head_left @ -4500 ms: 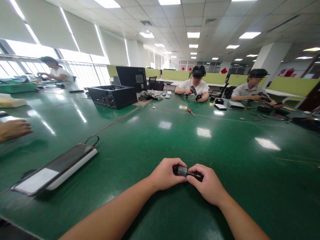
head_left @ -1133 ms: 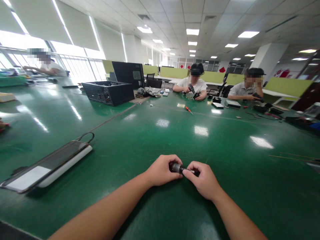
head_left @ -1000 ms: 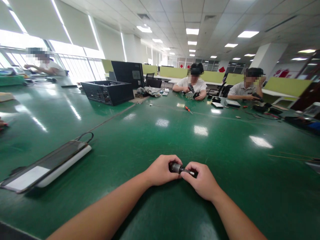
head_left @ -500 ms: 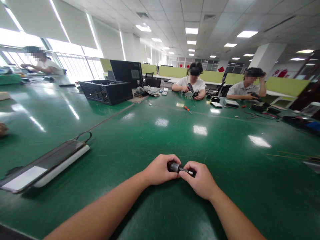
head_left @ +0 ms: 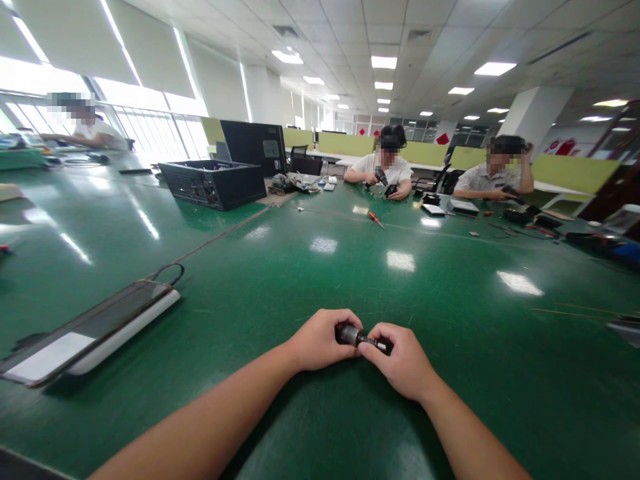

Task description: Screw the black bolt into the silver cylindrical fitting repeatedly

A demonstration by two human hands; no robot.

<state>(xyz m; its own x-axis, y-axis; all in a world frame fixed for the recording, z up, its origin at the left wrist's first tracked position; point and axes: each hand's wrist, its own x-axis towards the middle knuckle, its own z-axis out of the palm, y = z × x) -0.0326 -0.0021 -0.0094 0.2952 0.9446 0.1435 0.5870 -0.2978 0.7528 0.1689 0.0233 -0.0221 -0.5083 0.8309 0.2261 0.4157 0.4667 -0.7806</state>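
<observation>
Low in the middle of the view, my left hand (head_left: 317,341) is closed around a dark cylindrical metal part (head_left: 351,335). A thin shaft with what looks like a spring or thread (head_left: 369,341) sticks out of its right end. The thumb and fingers of my right hand (head_left: 406,363) pinch this shaft, whose bright tip shows between them. Both hands rest close to the green tabletop (head_left: 280,287). My fingers hide much of the part, and its exact kind is unclear.
On the left lies a flat dark panel over a white piece (head_left: 125,327). Farther back are a black computer case (head_left: 215,183) and an orange screwdriver (head_left: 375,218). Across the table one person (head_left: 370,167) holds a power drill; another (head_left: 480,180) sits to the right.
My hands and the metal part look unmoved. A blurred shape at the left edge has gone, and a small red thing shows there. The far-left person's arms have lowered slightly.
</observation>
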